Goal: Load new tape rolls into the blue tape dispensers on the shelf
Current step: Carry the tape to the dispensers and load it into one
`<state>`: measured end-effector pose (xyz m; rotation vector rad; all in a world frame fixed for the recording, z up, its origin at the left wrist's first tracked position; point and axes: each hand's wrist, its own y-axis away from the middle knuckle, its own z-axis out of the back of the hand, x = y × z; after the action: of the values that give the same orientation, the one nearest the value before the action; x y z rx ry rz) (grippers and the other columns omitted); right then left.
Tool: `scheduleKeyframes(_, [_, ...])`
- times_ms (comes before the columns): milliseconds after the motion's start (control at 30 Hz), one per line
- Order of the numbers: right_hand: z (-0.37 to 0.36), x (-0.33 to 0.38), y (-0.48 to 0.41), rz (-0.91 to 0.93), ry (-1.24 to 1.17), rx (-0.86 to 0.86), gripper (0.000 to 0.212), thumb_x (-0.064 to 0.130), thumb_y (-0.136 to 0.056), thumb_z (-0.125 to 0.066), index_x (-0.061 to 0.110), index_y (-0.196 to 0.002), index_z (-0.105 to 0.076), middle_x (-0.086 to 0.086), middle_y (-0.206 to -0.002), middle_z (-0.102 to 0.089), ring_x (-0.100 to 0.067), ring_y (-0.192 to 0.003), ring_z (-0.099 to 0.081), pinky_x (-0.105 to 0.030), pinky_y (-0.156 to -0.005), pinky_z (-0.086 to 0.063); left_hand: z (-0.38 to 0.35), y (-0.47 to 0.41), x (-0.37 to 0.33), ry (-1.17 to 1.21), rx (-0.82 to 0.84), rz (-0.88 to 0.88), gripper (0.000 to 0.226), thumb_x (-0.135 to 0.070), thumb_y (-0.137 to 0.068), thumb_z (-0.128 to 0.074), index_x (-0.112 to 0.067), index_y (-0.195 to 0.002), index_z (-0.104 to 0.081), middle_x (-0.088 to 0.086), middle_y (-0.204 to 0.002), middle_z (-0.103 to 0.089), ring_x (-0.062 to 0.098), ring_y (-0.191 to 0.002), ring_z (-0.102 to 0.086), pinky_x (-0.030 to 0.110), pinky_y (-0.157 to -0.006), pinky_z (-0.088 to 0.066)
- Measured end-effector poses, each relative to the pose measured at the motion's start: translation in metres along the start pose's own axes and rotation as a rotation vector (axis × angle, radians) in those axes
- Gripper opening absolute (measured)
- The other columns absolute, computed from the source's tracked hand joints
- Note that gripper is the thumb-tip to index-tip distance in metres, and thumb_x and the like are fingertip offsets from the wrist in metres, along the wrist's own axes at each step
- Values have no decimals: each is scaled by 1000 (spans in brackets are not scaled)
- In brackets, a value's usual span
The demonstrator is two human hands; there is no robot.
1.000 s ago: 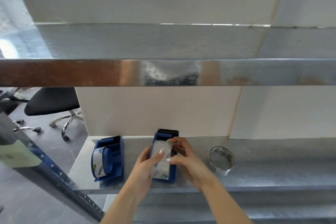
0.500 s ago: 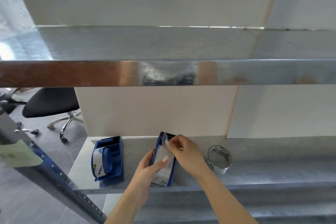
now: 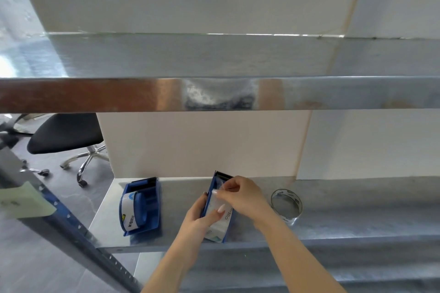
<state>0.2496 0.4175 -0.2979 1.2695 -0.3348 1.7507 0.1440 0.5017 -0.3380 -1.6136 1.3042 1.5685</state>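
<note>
Two blue tape dispensers stand on the metal shelf. The left dispenser holds a white roll on its blue hub. In the middle dispenser sits a clear tape roll with printed lettering. My left hand grips this dispenser's left side, thumb resting on the roll. My right hand pinches the roll's loose tape end near the serrated cutter at the far end. An empty clear tape core lies to the right.
An upper metal shelf crosses the view above the hands. White wall panels back the shelf. A slanted shelf post with a pale label stands at the left. A black office chair sits on the floor behind.
My right hand has drawn the tape end away from me toward the cutter. My left hand shifted slightly along the dispenser's side. The view dropped a little.
</note>
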Motion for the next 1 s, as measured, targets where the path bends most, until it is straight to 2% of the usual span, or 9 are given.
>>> scheduleKeyframes(133, [2,2,-3,20,-137,-15,21,27,-75,-78,18,-82,-60,5,-89,-67,-11,-87,-62,-20,-73,-49,1,-1,-1,13,-21,0,38,-24,-76,-71,-29,-112,-61,-6,-101,-75,7,-89,-70,26,-78,-47])
scheduleKeyframes(233, [2,2,2,141,175,-92,20,36,-86,-65,21,-84,-50,7,-81,-61,-10,-77,-58,-18,-62,-44,2,-3,-3,14,-17,-3,42,-27,-71,-69,-25,-113,-61,-3,-102,-74,11,-91,-70,27,-80,-48])
scheduleKeyframes(333, [1,-1,2,347,530,-185,13,30,-98,-40,19,-92,-35,2,-76,-61,-21,-72,-62,-29,-58,-44,1,-5,-2,8,6,7,30,-19,-82,-69,-25,-110,-61,-2,-100,-75,12,-91,-71,26,-78,-49])
scheduleKeyframes(467, [10,-3,-15,316,504,-322,7,21,-99,-36,17,-100,-31,-2,-86,-72,-24,-78,-69,-38,-66,-55,0,-3,0,-14,49,32,36,-21,-79,-70,-21,-113,-59,0,-103,-74,17,-96,-70,31,-84,-50])
scheduleKeyframes(600, [15,1,-22,304,563,-409,17,28,-101,-34,14,-111,-32,-7,-84,-71,-32,-76,-68,-36,-62,-49,7,-7,2,-49,73,58,48,-24,-72,-70,-14,-117,-56,4,-110,-71,21,-103,-66,32,-87,-50])
scheduleKeyframes(700, [14,4,-20,318,632,-371,21,27,-102,-29,11,-115,-32,-9,-90,-71,-33,-77,-67,-33,-59,-42,4,-11,0,-109,77,75,55,-24,-69,-70,-17,-121,-55,4,-114,-69,21,-108,-64,38,-98,-48])
scheduleKeyframes(767, [10,6,-16,343,701,-288,18,26,-102,-29,14,-115,-31,-6,-102,-71,-32,-81,-67,-34,-64,-45,-4,-14,-3,-97,16,89,51,-34,-67,-73,-20,-113,-56,4,-105,-70,20,-99,-66,37,-92,-52])
scheduleKeyframes(867, [7,6,-11,375,747,-187,16,23,-101,-32,15,-115,-31,1,-120,-67,-30,-86,-68,-34,-69,-48,-11,-14,-8,-172,-95,98,26,-40,-79,-70,-33,-91,-49,-10,-91,-64,7,-86,-62,23,-73,-51])
scheduleKeyframes(1000, [19,4,-18,339,600,-272,7,23,-101,-32,16,-101,-29,-2,-118,-69,-29,-83,-70,-37,-68,-52,-1,-10,2,-205,-81,101,31,-32,-77,-74,-26,-103,-57,-6,-100,-71,10,-92,-68,26,-79,-55])
